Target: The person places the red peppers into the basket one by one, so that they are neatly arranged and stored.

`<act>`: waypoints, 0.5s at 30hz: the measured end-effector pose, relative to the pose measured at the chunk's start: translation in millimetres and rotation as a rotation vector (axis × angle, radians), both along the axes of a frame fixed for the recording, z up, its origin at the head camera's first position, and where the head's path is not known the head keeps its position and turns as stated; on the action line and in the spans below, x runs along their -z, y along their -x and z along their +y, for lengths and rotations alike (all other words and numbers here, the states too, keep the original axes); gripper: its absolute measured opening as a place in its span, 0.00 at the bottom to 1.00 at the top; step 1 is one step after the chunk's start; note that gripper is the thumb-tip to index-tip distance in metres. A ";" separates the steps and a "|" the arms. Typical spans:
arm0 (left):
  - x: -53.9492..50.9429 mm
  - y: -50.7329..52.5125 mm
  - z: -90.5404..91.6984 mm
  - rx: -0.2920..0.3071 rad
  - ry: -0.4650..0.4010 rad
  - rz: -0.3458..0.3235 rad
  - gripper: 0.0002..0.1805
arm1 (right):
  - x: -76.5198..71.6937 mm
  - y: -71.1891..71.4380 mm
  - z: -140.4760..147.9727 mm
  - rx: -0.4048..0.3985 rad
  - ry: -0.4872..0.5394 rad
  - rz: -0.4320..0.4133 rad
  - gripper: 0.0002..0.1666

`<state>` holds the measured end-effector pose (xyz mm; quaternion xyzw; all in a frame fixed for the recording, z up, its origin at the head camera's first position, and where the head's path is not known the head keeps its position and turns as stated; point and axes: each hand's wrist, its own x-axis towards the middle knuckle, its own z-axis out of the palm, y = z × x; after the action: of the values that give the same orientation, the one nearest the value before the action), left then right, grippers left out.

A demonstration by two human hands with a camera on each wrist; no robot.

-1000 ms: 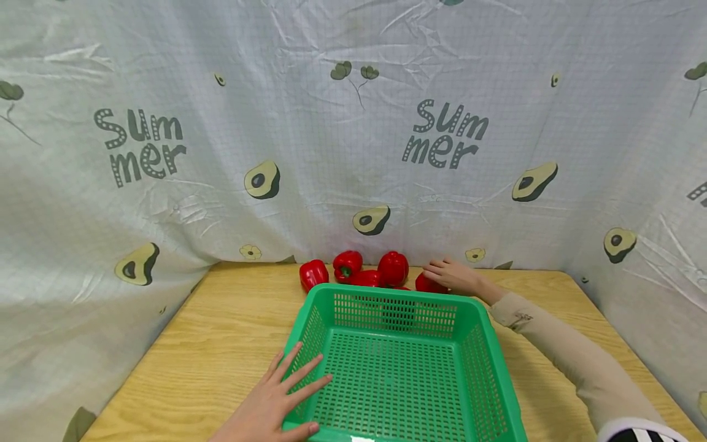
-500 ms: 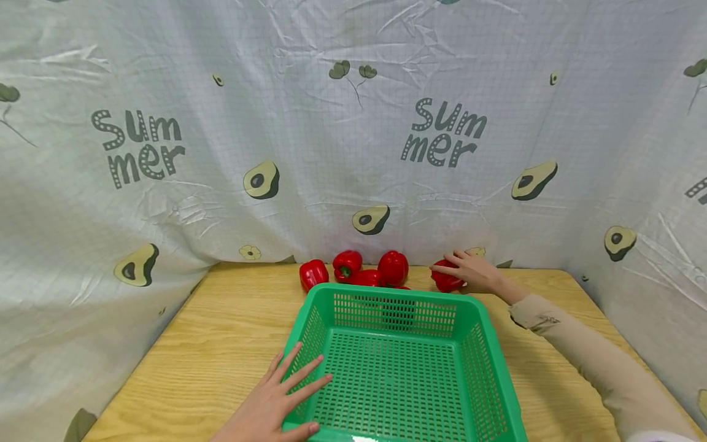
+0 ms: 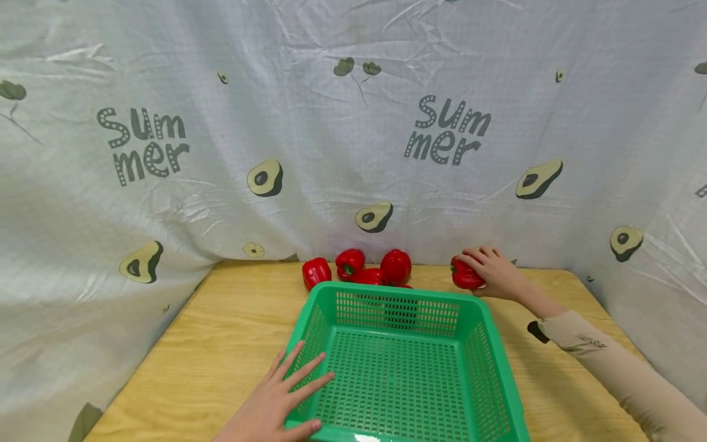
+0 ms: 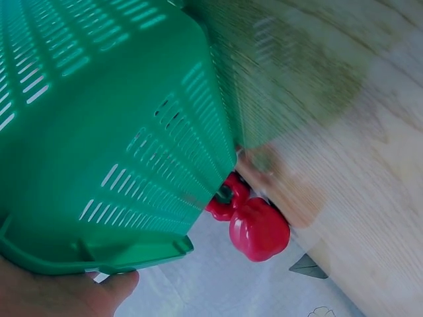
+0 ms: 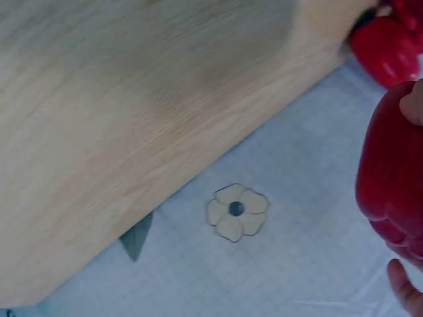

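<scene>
Held pepper (image 3: pixel 464 274): in the right hand (image 3: pixel 497 277), toward the far edge of the counter (image 3: pixel 237 331), right of the other peppers; whether it touches the wood I cannot tell.
Colour: deep, even red, with a small dark green patch at the end facing left in the head view.
Shape: plump and blocky; the right wrist view shows a long smooth side and rounded lobes with folds between them at its lower end, the frame cutting off the rest.
Finish: glossy in the head view, darker and duller in the right wrist view.
Right fingers: curved over the top, thumb beneath, pinching the pepper between them.
Left hand (image 3: pixel 265 408): laid over the left rim of the basket (image 3: pixel 392 380), fingers spread and straight.
Basket: green, rectangular, slotted walls, gridded floor.
Other peppers: shiny red too, grouped behind the basket's far wall; one (image 3: pixel 316 273) at the left end, one (image 3: pixel 350 264) showing its green stem, one (image 3: pixel 396 266) at the right, and one (image 3: pixel 369 276) low between, partly hidden by the rim.
Cloth (image 3: pixel 309 123): pale, printed with avocados and "summer", hanging behind the counter.
</scene>
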<state>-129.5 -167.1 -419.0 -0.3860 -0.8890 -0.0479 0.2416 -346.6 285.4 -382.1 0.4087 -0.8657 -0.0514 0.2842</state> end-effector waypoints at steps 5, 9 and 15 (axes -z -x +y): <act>-0.9 0.3 1.7 -0.002 -0.012 -0.007 0.35 | -8.0 -13.7 0.0 0.051 0.071 0.004 0.54; -1.0 -0.7 2.2 -0.010 -0.006 0.001 0.34 | -12.1 -21.9 -0.5 0.075 0.151 -0.013 0.53; -1.1 -3.4 2.5 -0.022 0.002 0.009 0.34 | -15.5 -34.6 -1.8 0.067 0.222 -0.082 0.48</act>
<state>-126.1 -164.6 -418.0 -0.3766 -0.8921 -0.0426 0.2459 -312.0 283.6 -366.5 0.3475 -0.8902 0.0521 0.2900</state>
